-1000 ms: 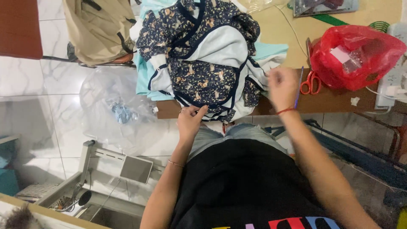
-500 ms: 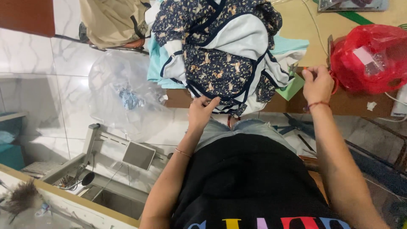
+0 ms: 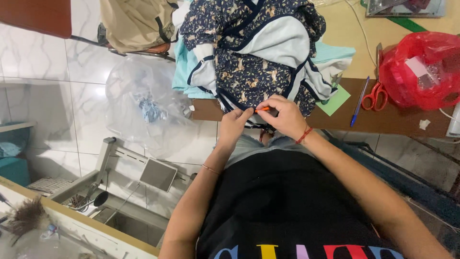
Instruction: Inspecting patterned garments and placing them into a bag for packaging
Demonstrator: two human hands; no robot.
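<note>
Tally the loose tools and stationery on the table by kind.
Scissors: 1
Blue pen: 1
Green paper: 1
Small orange tool in the right hand: 1
Total: 4

Both forearms reach forward and converge, the left hand [image 3: 233,125] and right hand [image 3: 286,115] almost touching. Left fingers pinch closed; right fingers curl tight, thumb and forefinger pressed together. A red band circles the right wrist.
</note>
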